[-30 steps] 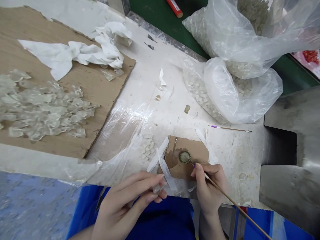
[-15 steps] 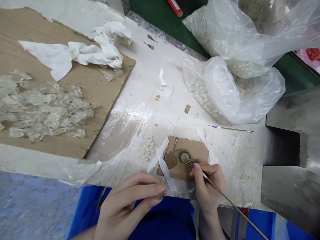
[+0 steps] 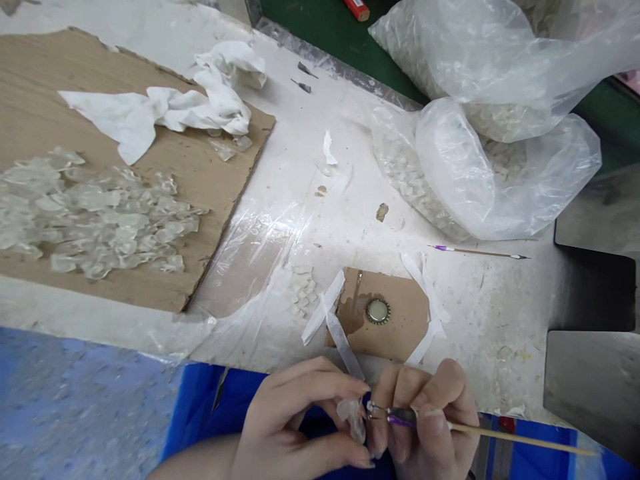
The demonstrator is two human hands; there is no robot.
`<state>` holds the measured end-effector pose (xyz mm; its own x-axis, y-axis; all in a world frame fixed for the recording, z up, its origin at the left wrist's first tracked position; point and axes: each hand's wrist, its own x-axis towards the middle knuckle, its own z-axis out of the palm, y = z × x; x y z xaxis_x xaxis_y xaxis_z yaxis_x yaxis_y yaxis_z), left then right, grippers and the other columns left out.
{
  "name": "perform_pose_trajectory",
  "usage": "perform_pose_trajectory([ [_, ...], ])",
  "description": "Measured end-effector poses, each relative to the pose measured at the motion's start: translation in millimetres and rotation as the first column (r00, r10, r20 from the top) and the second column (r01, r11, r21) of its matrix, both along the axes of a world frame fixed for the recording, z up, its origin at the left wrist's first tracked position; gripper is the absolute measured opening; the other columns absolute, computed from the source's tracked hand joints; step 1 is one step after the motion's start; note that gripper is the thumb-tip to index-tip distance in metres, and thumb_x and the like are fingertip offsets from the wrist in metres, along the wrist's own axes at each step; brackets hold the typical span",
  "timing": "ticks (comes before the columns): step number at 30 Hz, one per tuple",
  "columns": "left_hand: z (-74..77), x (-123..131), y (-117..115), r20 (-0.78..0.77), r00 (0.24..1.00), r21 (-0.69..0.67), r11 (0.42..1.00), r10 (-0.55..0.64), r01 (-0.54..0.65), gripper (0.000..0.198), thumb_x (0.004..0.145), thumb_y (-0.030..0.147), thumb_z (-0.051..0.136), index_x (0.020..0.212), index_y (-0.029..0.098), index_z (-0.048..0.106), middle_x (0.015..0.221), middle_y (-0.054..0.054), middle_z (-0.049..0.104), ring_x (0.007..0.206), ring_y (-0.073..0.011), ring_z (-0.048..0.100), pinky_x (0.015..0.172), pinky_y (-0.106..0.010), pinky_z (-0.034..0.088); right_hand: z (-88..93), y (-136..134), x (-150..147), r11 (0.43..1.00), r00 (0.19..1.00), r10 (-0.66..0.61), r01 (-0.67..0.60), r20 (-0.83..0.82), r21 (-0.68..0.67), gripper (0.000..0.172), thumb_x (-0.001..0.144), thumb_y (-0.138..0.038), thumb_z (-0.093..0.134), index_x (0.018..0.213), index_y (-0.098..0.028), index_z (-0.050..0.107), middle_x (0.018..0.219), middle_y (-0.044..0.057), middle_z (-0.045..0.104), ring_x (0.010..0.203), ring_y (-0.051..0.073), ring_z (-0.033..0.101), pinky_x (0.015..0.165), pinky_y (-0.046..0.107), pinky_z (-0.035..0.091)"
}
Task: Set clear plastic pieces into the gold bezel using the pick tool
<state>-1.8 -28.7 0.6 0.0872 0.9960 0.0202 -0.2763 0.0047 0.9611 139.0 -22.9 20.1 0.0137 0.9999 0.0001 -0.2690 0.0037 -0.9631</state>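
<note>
My left hand (image 3: 295,420) pinches a clear, flexible-looking translucent piece (image 3: 354,419) near the table's front edge. Close beside it, my right hand (image 3: 443,413) grips a thin wooden stick tool (image 3: 520,439) with a purple and black wrapped end. The tool's fine tip points at the clear piece; whether they touch I cannot tell. Beyond both hands, a round metal cap (image 3: 379,311) with a crimped rim, like a bottle cap, lies on a small cardboard piece (image 3: 400,287) bearing a dark wet patch.
White strips (image 3: 325,308) cross the small cardboard's edge. To the left, a large cardboard sheet (image 3: 220,200) carries many translucent pieces (image 3: 120,217) and a white cloth (image 3: 200,110). Filled plastic bags (image 3: 460,180) stand back right. A second thin stick (image 3: 480,252) lies before them.
My right hand has drawn the tool away from the metal cap, back toward my body, and its tip is now beside the translucent piece in my left hand. The left hand moved right.
</note>
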Motion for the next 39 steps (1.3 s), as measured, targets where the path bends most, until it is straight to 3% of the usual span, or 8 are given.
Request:
perform_pose_trajectory([
  [12, -3.4, -1.0, -0.3, -0.041, 0.999, 0.040, 0.999, -0.026, 0.028, 0.030, 0.083, 0.035, 0.085, 0.111, 0.027, 0.078, 0.072, -0.005, 0.080, 0.055, -0.0158, 0.073, 0.055, -0.019, 0.062, -0.5, -1.5, 2.4, 0.995, 0.994, 0.033, -0.043, 0.106, 0.092, 0.015, 0.105, -0.031, 0.049, 0.092, -0.028, 0.055, 0.051, -0.009, 0.038, 0.039, 0.015, 0.051, 0.041, 0.026, 0.051],
  [20, -2.2, -1.5, 1.2, -0.035, 0.999, 0.038, 0.999, -0.032, 0.034, 0.029, 0.084, 0.034, 0.085, 0.111, 0.027, 0.078, 0.072, -0.005, 0.080, 0.056, -0.0171, 0.074, 0.054, -0.020, 0.062, -2.7, -0.3, 2.1, 0.992, 0.995, 0.013, -0.025, 0.095, 0.125, 0.014, 0.105, -0.028, 0.050, 0.093, -0.027, 0.057, 0.051, -0.010, 0.039, 0.033, 0.010, 0.034, 0.039, 0.024, 0.050],
  [28, -1.8, -1.2, 0.7, -0.041, 0.998, 0.065, 0.997, -0.048, 0.051, 0.028, 0.085, 0.033, 0.083, 0.112, 0.026, 0.077, 0.072, -0.005, 0.081, 0.057, -0.0174, 0.075, 0.055, -0.020, 0.062, -2.7, -4.8, 4.2, 0.993, 0.993, -0.029, 0.015, 0.115, 0.119, 0.011, 0.103, -0.026, 0.055, 0.094, -0.027, 0.060, 0.045, -0.009, 0.049, 0.034, 0.013, 0.048, 0.038, 0.024, 0.054],
  [31, -1.7, -1.8, 0.9, -0.053, 0.997, 0.075, 0.995, -0.057, 0.061, 0.029, 0.085, 0.032, 0.084, 0.112, 0.026, 0.077, 0.072, -0.005, 0.081, 0.058, -0.0171, 0.075, 0.056, -0.020, 0.063, -3.2, -6.3, 5.9, 0.993, 0.993, -0.047, 0.034, 0.113, 0.113, 0.009, 0.103, -0.025, 0.056, 0.096, -0.026, 0.061, 0.047, -0.008, 0.051, 0.031, 0.011, 0.042, 0.037, 0.023, 0.053],
  [39, 0.2, -1.3, 2.7, -0.065, 0.997, 0.071, 0.996, -0.047, 0.052, 0.027, 0.086, 0.034, 0.083, 0.112, 0.027, 0.077, 0.070, -0.004, 0.080, 0.055, -0.0173, 0.074, 0.053, -0.020, 0.062, -1.2, 0.1, 3.2, 0.991, 0.992, 0.014, -0.030, 0.123, 0.131, 0.015, 0.104, -0.026, 0.052, 0.091, -0.026, 0.057, 0.051, -0.009, 0.042, 0.033, 0.010, 0.036, 0.037, 0.024, 0.046],
])
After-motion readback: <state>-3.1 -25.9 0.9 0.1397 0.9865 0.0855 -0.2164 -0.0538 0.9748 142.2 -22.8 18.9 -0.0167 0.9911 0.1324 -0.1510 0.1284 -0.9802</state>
